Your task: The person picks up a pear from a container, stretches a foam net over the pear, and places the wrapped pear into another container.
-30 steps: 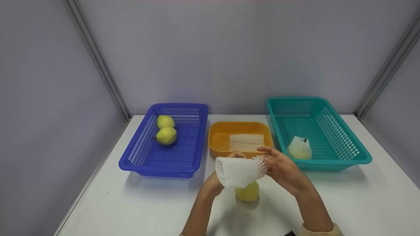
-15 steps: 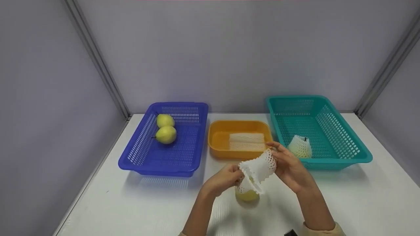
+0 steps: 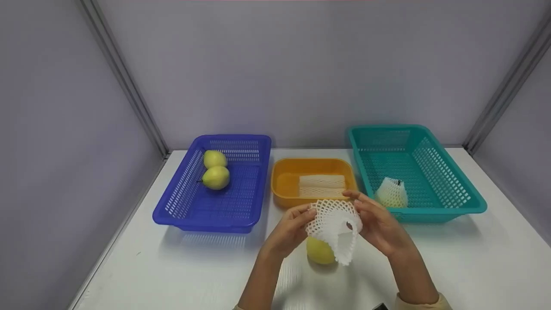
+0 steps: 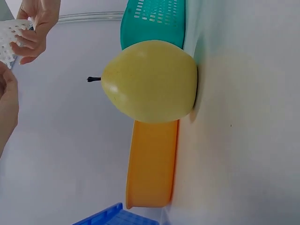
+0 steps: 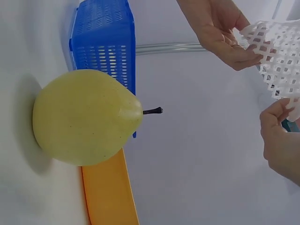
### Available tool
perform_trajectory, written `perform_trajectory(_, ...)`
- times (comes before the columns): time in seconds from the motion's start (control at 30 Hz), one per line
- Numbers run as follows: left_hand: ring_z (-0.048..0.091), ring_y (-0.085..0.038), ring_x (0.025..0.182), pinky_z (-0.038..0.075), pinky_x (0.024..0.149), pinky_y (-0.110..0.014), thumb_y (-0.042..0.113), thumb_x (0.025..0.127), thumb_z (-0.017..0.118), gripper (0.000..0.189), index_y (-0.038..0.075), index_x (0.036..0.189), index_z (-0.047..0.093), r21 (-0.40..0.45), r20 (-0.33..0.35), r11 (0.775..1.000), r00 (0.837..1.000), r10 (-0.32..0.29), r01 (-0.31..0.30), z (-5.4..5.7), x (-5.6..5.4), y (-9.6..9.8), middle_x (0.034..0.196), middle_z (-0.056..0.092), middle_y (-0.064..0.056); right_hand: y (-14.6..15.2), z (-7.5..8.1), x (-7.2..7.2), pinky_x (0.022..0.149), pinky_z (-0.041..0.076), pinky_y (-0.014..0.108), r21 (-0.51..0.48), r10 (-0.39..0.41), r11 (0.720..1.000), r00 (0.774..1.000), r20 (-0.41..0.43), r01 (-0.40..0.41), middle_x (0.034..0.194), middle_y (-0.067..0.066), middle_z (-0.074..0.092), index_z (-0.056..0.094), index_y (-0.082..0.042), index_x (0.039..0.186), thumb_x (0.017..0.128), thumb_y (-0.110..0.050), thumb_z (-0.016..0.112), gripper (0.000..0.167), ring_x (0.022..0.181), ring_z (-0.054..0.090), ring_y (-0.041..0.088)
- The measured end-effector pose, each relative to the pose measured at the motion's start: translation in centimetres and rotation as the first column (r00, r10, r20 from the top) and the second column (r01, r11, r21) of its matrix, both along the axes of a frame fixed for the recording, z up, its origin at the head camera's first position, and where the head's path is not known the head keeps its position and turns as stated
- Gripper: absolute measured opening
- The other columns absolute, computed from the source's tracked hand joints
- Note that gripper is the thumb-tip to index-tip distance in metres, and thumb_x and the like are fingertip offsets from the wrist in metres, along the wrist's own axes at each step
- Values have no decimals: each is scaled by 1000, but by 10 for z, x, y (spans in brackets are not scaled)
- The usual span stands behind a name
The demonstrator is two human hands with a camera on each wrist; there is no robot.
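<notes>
Between my two hands is a white foam fruit net (image 3: 331, 221), its open end turned down toward me in the head view. My left hand (image 3: 289, 230) pinches the net's left edge between thumb and fingers. On the other side my right hand (image 3: 381, 221) grips the right edge, some of its fingers hidden behind the net. Below the net a yellow pear (image 3: 319, 252) stands on the white table, partly covered by it in the head view. Both wrist views show this pear (image 4: 150, 82) upright with its dark stem, apart from the hands and net.
A blue basket (image 3: 252, 215) at the left holds two pears (image 3: 216, 177). An orange tray (image 3: 286, 201) in the middle contains flat foam nets (image 3: 322, 186). At the right, a green basket (image 3: 452, 211) holds a netted pear (image 3: 392, 193).
The net has been turned from lying sideways to having its opening face down toward me. My left hand has shifted its hold to the net's left edge. The pear stays in place.
</notes>
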State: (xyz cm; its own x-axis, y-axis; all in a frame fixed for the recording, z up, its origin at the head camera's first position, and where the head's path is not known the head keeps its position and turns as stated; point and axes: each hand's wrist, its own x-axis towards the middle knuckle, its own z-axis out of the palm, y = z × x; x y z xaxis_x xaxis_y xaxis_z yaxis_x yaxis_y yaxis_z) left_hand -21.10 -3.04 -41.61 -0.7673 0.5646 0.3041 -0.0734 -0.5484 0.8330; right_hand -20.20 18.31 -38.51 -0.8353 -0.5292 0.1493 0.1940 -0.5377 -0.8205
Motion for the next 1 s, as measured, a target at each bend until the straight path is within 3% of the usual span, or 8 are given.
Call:
perform_trajectory(0.2,57,-8,78,48,67,-20,20,96,46,15,10,100,56,41,22,999,1000,5,-5,-1,4,3,89,59,0,-8,-4,2,90,41,38,107,96,990,994,-59,-89,123,11,45,50,-6,122,101,-13,26,33,108,47,22)
perform_trajectory(0.37,57,-9,78,48,67,-21,19,98,43,15,11,97,56,-7,29,999,998,54,-54,1,7,8,88,57,-1,-9,-4,3,89,42,37,165,157,977,980,-120,-136,113,9,54,53,-3,119,101,-13,27,33,103,51,20)
perform_trajectory(0.5,56,-10,75,48,64,-21,18,96,46,14,10,95,56,-57,55,993,993,106,-103,4,9,11,86,57,-2,-4,-4,2,83,46,31,185,122,978,984,-131,-97,106,8,58,53,-3,113,100,-12,30,28,96,55,17)
perform_trajectory(0.63,55,-10,70,47,60,-21,19,95,49,14,8,92,56,-122,103,978,978,183,-171,4,11,12,82,57,-3,-1,-7,-1,81,46,31,283,7,959,992,-124,28,102,6,58,54,-5,105,100,-16,37,20,92,55,17)
perform_trajectory(0.7,56,-10,69,47,58,-22,20,95,50,15,7,92,56,-173,127,958,959,253,-230,1,10,12,82,58,-3,-1,-12,-3,80,46,31,369,-59,923,989,-133,105,100,6,58,54,-6,102,99,-18,41,17,90,55,17)
perform_trajectory(0.77,56,-10,68,47,56,-22,21,95,51,17,5,92,56,-238,149,925,930,336,-296,-4,9,11,81,58,-4,-4,-18,-6,78,47,32,461,-117,870,982,-148,173,98,5,58,53,-6,100,98,-21,45,17,89,55,17)
perform_trajectory(0.87,59,-11,66,49,55,-23,22,94,51,21,3,96,58,-346,169,866,883,437,-362,-15,4,10,80,61,-4,-11,-29,-11,74,46,31,594,-188,764,968,-169,252,96,6,57,51,-5,101,96,-24,48,20,85,54,18)
perform_trajectory(1.0,56,-9,63,47,53,-22,20,94,50,21,2,99,60,-477,158,786,842,516,-392,-32,-5,9,77,60,-2,-23,-48,-18,70,45,31,723,-271,620,948,-166,304,95,6,57,50,-3,104,97,-20,43,19,83,52,18)
